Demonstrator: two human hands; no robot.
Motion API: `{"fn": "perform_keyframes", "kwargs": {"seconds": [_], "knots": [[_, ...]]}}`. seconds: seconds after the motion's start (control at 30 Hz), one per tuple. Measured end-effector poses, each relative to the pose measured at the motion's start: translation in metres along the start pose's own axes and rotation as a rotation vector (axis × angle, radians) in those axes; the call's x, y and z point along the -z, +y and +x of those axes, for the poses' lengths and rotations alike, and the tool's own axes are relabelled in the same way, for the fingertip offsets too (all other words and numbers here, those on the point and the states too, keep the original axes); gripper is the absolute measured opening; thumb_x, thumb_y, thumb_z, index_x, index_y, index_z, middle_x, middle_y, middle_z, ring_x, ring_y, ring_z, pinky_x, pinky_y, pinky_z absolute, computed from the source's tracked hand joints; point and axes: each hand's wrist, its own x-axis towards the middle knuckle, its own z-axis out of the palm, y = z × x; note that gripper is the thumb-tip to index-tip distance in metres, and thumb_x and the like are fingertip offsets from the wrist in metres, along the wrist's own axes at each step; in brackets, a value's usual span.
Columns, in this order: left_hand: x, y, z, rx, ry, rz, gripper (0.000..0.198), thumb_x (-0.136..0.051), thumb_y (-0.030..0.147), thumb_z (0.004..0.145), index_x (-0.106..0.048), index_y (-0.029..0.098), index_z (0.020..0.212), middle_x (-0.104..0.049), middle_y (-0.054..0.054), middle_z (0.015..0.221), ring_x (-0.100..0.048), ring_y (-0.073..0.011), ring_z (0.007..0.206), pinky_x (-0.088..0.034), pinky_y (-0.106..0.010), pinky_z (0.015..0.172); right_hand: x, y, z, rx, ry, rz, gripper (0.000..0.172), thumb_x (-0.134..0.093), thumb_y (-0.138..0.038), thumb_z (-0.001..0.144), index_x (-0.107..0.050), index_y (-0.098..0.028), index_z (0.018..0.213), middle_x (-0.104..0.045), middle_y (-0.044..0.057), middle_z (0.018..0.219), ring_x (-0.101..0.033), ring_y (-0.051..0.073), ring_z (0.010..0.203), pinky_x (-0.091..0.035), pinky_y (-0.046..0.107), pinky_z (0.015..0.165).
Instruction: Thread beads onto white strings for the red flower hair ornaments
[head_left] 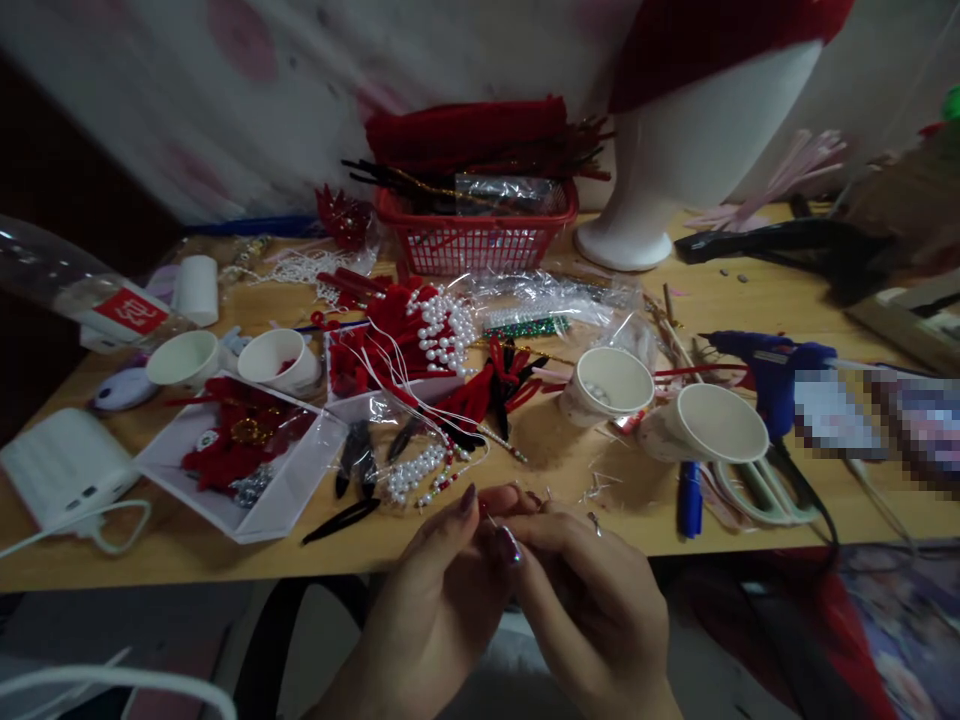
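At the table's front edge my left hand (431, 600) and my right hand (589, 600) meet, fingertips pinched together. Between them shows a thin pale strand (490, 517), thread or wire, too small to tell. My right thumb and index finger close on it. The left thumb and fingers are curled in a pinch; what lies in them is mostly hidden, with a small reddish spot near the tips. Just beyond the hands lie white pearl beads (415, 474) and a string of red and white beads (441, 480).
Paper cups (611, 385) stand right of centre, near a blue glue gun (787, 365), scissors (772, 500) and a blue pen (690, 500). A white tray (270, 515) holds red pieces at left. Behind are a red basket (480, 245) and a white mannequin stand (660, 170).
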Motion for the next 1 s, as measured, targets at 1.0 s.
{"fn": "perform_keyframes", "kwargs": {"seconds": [1.0], "knots": [[0.0036, -0.0086, 0.0040, 0.089, 0.030, -0.135, 0.019, -0.089, 0.021, 0.071, -0.079, 0.024, 0.086, -0.080, 0.005, 0.088, -0.072, -0.0109, 0.089, -0.053, -0.021, 0.090, 0.0031, 0.0031, -0.0030, -0.075, 0.024, -0.015, 0.011, -0.060, -0.013, 0.090, -0.067, -0.019, 0.085, -0.067, -0.002, 0.064, -0.062, 0.012, 0.053, -0.046, 0.022, 0.049]]}}
